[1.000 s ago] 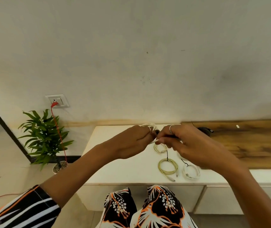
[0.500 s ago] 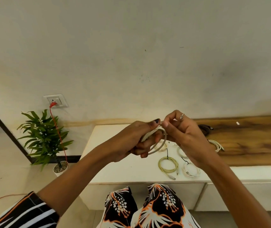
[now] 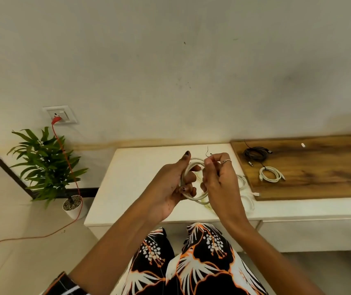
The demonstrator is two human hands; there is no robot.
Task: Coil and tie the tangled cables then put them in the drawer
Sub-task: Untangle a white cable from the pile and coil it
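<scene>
A coil of white cable [image 3: 194, 196] hangs in front of me above the white cabinet top [image 3: 132, 184]. My left hand [image 3: 173, 186] grips the left side of the coil, thumb up along it. My right hand [image 3: 217, 177] pinches a thin black tie [image 3: 207, 151] at the top of the coil; the wire's end sticks up above the fingers. More white coils [image 3: 247, 201] lie on the top, partly hidden behind my right hand. The drawer front [image 3: 311, 233] below the top is closed.
A wooden board [image 3: 319, 169] on the right carries a black coiled cable [image 3: 255, 154] and a white coiled cable [image 3: 271, 174]. A potted plant [image 3: 46, 167] stands on the floor at the left, by a wall socket [image 3: 60, 114] with a red cord [image 3: 72, 188]. My patterned knees [image 3: 187, 258] sit below.
The hands have come nearer to me and turned the coil so it faces me more. My right hand now holds the black tie up at the coil's top.
</scene>
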